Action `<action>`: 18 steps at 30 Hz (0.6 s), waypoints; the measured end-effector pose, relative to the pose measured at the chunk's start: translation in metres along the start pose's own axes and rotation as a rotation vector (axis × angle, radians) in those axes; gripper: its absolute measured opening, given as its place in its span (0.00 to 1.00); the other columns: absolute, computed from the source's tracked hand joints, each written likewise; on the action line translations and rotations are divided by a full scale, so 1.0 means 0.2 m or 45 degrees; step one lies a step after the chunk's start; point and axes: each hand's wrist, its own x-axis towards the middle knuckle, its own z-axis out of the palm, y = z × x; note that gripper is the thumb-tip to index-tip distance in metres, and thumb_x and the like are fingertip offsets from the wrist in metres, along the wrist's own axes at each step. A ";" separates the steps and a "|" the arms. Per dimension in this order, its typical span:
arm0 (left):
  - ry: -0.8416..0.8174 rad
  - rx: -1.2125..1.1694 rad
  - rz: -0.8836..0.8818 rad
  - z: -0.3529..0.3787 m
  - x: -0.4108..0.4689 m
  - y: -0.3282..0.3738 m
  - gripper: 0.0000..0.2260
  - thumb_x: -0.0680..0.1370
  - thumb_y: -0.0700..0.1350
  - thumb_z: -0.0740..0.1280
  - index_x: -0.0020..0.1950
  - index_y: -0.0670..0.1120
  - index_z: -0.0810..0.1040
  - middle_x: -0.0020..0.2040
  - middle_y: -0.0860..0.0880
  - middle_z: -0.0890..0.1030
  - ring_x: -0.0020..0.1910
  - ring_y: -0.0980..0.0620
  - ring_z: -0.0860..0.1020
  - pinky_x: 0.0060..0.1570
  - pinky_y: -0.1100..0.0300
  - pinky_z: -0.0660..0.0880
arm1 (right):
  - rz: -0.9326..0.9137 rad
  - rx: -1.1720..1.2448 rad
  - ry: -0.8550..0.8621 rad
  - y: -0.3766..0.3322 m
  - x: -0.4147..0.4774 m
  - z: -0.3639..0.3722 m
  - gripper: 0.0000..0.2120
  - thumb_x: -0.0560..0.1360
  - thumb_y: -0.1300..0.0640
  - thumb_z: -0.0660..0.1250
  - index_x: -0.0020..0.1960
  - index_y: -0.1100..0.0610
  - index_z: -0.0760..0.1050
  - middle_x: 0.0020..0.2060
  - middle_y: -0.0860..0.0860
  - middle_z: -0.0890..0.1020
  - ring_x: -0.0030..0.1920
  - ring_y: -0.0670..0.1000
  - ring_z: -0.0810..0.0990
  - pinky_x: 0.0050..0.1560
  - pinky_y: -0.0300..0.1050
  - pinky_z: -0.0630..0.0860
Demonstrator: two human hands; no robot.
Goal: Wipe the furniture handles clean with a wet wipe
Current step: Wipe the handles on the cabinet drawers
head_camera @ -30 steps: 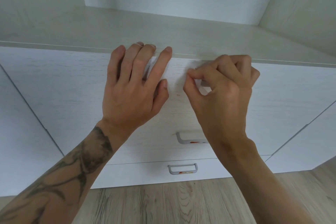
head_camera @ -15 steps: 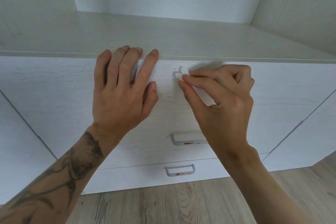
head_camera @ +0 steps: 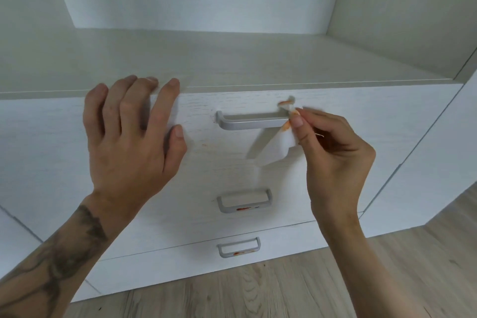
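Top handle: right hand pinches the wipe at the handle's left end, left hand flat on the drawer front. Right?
Wrong end. The head view shows the right hand pinching the wipe at the right end of the top handle, not the left. The left hand does lie flat on the drawer front.
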 end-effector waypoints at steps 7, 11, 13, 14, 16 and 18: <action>0.007 -0.007 0.005 0.01 0.00 0.00 0.24 0.85 0.48 0.60 0.79 0.41 0.69 0.69 0.35 0.73 0.71 0.36 0.69 0.78 0.39 0.60 | 0.040 -0.077 -0.034 0.01 -0.05 0.00 0.10 0.78 0.55 0.78 0.57 0.45 0.87 0.46 0.49 0.88 0.45 0.52 0.83 0.49 0.45 0.82; 0.005 -0.005 0.003 0.01 0.01 0.00 0.24 0.85 0.48 0.60 0.79 0.41 0.69 0.69 0.35 0.73 0.71 0.36 0.69 0.78 0.40 0.59 | 0.066 -0.084 -0.089 0.00 -0.02 -0.02 0.10 0.80 0.57 0.76 0.58 0.44 0.87 0.49 0.46 0.89 0.51 0.59 0.84 0.54 0.50 0.81; 0.010 0.000 0.007 0.01 0.01 0.00 0.23 0.85 0.48 0.60 0.79 0.40 0.70 0.69 0.35 0.73 0.71 0.36 0.69 0.79 0.41 0.58 | 0.083 -0.062 -0.101 0.00 -0.03 -0.02 0.10 0.80 0.58 0.75 0.57 0.44 0.86 0.50 0.46 0.89 0.53 0.58 0.84 0.55 0.48 0.81; 0.012 0.004 0.009 0.01 0.01 0.00 0.23 0.85 0.48 0.60 0.79 0.40 0.70 0.69 0.35 0.74 0.71 0.36 0.69 0.80 0.42 0.57 | 0.068 -0.071 -0.087 -0.01 -0.04 -0.01 0.11 0.80 0.59 0.75 0.56 0.44 0.86 0.49 0.45 0.89 0.52 0.57 0.84 0.55 0.45 0.81; 0.010 0.010 0.008 0.00 0.01 0.00 0.23 0.85 0.48 0.60 0.78 0.40 0.71 0.69 0.35 0.74 0.70 0.35 0.70 0.81 0.43 0.56 | 0.011 -0.114 -0.053 -0.01 -0.06 -0.01 0.11 0.79 0.58 0.76 0.55 0.42 0.86 0.46 0.46 0.88 0.49 0.54 0.84 0.55 0.42 0.80; 0.008 0.009 0.003 0.00 0.01 0.00 0.23 0.85 0.48 0.60 0.78 0.40 0.71 0.69 0.34 0.74 0.70 0.35 0.70 0.81 0.43 0.56 | -0.013 -0.144 -0.056 0.00 -0.05 -0.03 0.11 0.80 0.58 0.76 0.55 0.41 0.86 0.46 0.44 0.88 0.49 0.53 0.84 0.55 0.41 0.80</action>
